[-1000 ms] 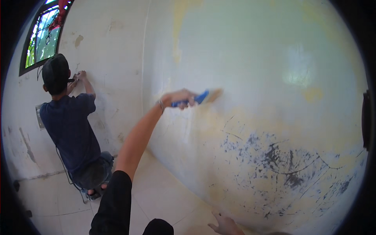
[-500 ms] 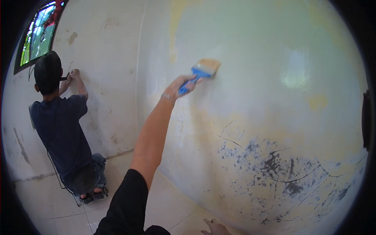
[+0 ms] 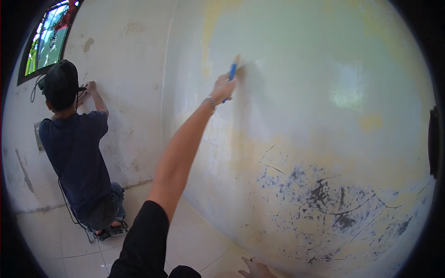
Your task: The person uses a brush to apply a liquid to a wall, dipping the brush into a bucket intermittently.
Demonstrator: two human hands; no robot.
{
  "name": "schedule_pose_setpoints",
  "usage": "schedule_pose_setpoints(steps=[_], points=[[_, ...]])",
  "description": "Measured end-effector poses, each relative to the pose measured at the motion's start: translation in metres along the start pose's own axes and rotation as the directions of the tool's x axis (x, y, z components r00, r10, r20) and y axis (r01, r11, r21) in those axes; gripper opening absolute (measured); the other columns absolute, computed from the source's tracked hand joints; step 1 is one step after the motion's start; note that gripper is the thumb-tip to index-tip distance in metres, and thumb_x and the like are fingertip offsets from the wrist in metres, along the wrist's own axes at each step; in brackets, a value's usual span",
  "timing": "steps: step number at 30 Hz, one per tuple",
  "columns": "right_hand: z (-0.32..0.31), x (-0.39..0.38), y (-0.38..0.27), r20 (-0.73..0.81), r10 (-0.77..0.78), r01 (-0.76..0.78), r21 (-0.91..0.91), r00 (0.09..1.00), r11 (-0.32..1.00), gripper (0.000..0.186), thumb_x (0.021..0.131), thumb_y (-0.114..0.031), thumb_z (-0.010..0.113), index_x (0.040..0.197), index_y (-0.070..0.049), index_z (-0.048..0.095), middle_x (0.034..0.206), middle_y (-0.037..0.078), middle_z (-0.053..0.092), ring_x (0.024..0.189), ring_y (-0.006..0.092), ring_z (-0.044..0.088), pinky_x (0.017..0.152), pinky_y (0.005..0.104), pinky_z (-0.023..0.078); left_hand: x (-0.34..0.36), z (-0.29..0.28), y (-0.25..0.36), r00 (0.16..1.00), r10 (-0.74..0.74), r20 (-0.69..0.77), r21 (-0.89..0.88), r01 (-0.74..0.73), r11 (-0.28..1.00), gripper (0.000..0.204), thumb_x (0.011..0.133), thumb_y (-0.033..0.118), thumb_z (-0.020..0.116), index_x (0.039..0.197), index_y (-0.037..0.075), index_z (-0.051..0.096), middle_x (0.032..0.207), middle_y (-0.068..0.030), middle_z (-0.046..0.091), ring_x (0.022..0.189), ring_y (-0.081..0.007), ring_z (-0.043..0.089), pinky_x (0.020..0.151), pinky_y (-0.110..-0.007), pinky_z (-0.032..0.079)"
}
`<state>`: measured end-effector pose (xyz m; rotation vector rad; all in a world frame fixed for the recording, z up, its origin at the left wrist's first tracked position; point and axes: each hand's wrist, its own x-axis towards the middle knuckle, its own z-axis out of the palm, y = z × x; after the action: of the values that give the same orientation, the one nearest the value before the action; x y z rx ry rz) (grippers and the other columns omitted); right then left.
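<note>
My left hand [image 3: 223, 88] is closed around the blue handle of a paintbrush [image 3: 233, 70], arm stretched up and forward. The wide brush now appears edge-on, its pale bristles pointing up at the wall [image 3: 287, 106]; whether they touch it is hard to tell. A band circles that wrist. At the bottom edge, my right hand [image 3: 255, 268] shows only in part, fingers apart and nothing visible in them, near the foot of the wall. The wall has a glossy pale surface with yellowish patches above and dark scraped marks lower down.
On the left, a person [image 3: 76, 148] in a dark cap and shirt works with both hands at the adjoining wall [image 3: 134, 92]. Above them is a barred window [image 3: 48, 39]. Light floor tiles [image 3: 199, 236] lie below, and a dark object [image 3: 433, 143] sits at the far right.
My left hand has turned the brush from showing its broad face to edge-on, its bristles shifting left and up. The other person's head and body have moved slightly right.
</note>
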<state>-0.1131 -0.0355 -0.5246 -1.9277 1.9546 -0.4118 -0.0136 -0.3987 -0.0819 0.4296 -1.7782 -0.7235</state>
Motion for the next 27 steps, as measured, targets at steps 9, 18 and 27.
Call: schedule_pose_setpoints(steps=[9, 18, 27], points=[[-0.004, -0.002, -0.017, 0.077, 0.006, -0.011, 0.058, 0.997, 0.998, 0.066, 0.079, -0.035, 0.06, 0.134, -0.01, 0.031, 0.126, 0.028, 0.039, 0.108, 0.0417, 0.047, 0.09, 0.0467, 0.04, -0.04, 0.069, -0.02, 0.969, 0.241, 0.052, 0.582, -0.225, 0.781, 0.052, 0.077, 0.014, 0.045, 0.125, -0.002, 0.035, 0.101, -0.028, 0.056, 0.093, -0.0442, 0.054, 0.085, -0.049, 0.042], [-0.008, 0.017, 0.031, -0.353, 0.278, -0.143, 0.364, 0.894, 0.92, 0.048, 0.084, -0.043, 0.052, 0.11, -0.004, 0.054, 0.085, 0.016, 0.061, 0.081, 0.0283, 0.06, 0.069, 0.0372, 0.048, -0.303, 0.133, -0.112, 0.906, -0.007, 0.423, 0.282, -0.125, 0.951, 0.06, 0.079, 0.012, 0.05, 0.133, -0.001, 0.025, 0.078, -0.0293, 0.056, 0.064, -0.0409, 0.055, 0.061, -0.048, 0.045], [-0.051, -0.016, -0.014, -0.144, 0.291, 0.081, 0.973, 0.946, 0.218, 0.055, 0.089, -0.051, 0.042, 0.106, 0.0, 0.054, 0.088, 0.008, 0.057, 0.082, 0.0129, 0.056, 0.071, 0.0291, 0.046, -0.444, 0.162, -0.056, 0.595, -0.303, 0.745, -0.236, 0.659, 0.714, 0.027, 0.092, 0.011, 0.043, 0.108, 0.002, 0.025, 0.089, -0.0192, 0.055, 0.052, -0.015, 0.056, 0.043, -0.029, 0.048]])
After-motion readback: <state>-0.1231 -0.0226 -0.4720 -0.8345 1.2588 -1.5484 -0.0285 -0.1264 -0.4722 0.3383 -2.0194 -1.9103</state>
